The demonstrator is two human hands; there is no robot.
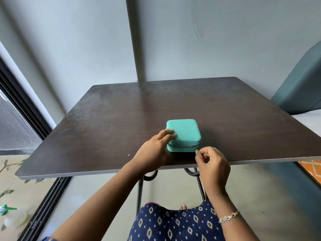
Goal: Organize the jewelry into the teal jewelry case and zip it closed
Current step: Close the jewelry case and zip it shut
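Note:
The teal jewelry case (185, 132) lies with its lid down on the dark brown table (121, 119), near the front edge. My left hand (154, 147) rests on the case's near left corner with straight fingers pressing on the lid. My right hand (212, 164) pinches the metal zipper pull (195, 149) at the case's front right corner. The dark zipper line runs shut along the front side. No loose jewelry shows on the table.
A grey wall stands behind the table. A teal upholstered seat (300, 87) sits at the right, an orange patterned mat (311, 169) below it. A sliding door frame (20, 101) is at the left. My patterned blue clothing (173, 223) shows below the table edge.

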